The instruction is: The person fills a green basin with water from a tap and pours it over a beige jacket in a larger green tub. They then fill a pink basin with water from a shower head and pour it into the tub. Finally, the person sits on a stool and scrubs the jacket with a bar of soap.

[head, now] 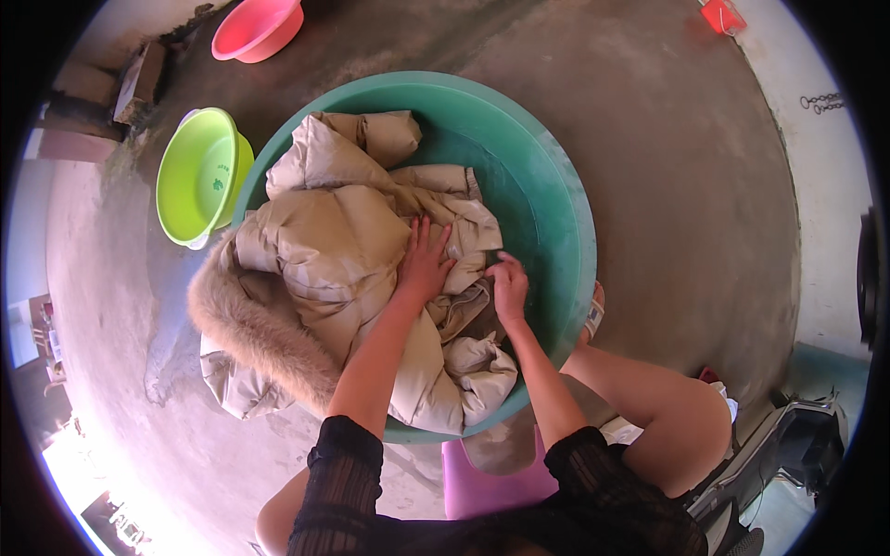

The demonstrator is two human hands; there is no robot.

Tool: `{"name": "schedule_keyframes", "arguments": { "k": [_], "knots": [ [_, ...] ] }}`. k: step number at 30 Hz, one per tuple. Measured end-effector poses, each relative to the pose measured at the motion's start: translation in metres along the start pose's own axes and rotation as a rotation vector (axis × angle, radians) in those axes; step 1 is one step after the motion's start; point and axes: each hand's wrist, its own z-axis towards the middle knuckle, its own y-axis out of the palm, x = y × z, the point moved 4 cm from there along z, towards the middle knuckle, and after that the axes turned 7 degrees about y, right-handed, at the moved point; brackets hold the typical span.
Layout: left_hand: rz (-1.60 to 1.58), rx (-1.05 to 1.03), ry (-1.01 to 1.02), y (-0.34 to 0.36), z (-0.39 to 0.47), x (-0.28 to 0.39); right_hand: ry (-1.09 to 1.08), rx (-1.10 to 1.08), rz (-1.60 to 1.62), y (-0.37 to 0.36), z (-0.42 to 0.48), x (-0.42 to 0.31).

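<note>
A beige padded jacket (334, 243) lies bunched in a large round green plastic tub (563, 201), with part of it over the tub's left rim. Its fur hood trim (257, 340) hangs at the lower left. My left hand (423, 263) rests flat on the jacket near its middle, fingers apart. To the right of it, my right hand (509, 281) is curled at the jacket's edge; whether it pinches the fabric cannot be told. The inner floor of the tub shows at the upper right and looks wet.
A lime green basin (201, 177) stands close to the tub's left side, and a pink basin (259, 29) is farther off at the top. A pink plastic stool (487, 483) is below the tub. A red object (723, 15) lies by the wall. My legs flank the tub's near side.
</note>
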Motion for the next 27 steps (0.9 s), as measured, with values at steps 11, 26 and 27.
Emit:
{"name": "schedule_keyframes", "arguments": {
  "k": [11, 26, 27],
  "knots": [
    [-0.092, 0.131, 0.025, 0.077, 0.03, -0.043, -0.299, 0.214, -0.729, 0.059, 0.13, -0.056],
    [-0.038, -0.099, 0.0, -0.167, 0.114, 0.059, -0.253, 0.279, -0.708, 0.038, 0.233, -0.015],
    [0.171, 0.302, 0.124, -0.199, 0.104, 0.024, -0.231, 0.237, -0.639, 0.055, 0.226, -0.026]
  ]
}}
